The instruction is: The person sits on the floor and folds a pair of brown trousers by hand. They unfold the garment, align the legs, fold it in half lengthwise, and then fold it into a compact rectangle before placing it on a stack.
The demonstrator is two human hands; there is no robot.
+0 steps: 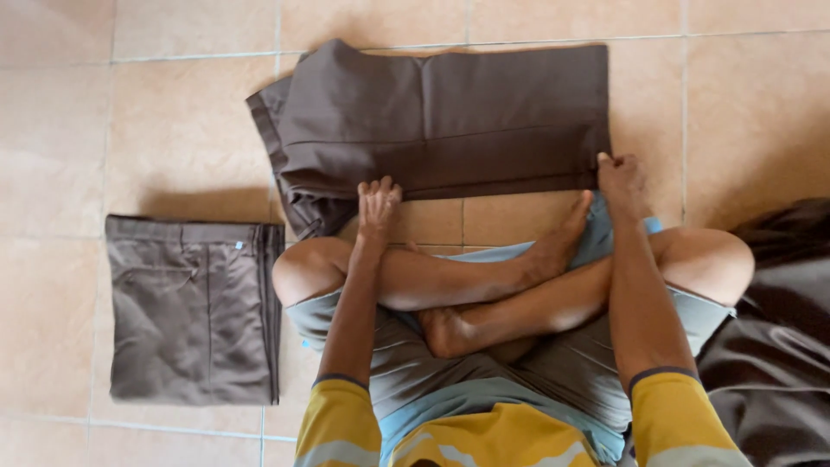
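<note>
The person's left hand (379, 201) lies with the fingers close together and bent down over the near edge of a pair of dark brown trousers (450, 121), and it seems to grip this edge near the middle of the garment. The right hand (619, 177) is at the near right corner of the same trousers; its fingers are curled and closed on the cloth there, pinching the corner. The trousers are spread flat on the tiled floor (173, 112) directly in front of the person, folded so that they make a wide band, with the waist part bunched at the left end. Between the two arms, the person's bare legs are crossed, and one foot (562, 238) points up toward the trousers and almost reaches their edge. The person wears grey shorts (450, 372) and a yellow shirt (501, 437) with dark cuffs. To the left, well apart from the hands, a second pair of trousers (194, 311), greyish brown, lies on the floor, already folded into a neat rectangle. At the right edge of the picture there is a heap of dark cloth (774, 346), just beside the person's right knee.
</note>
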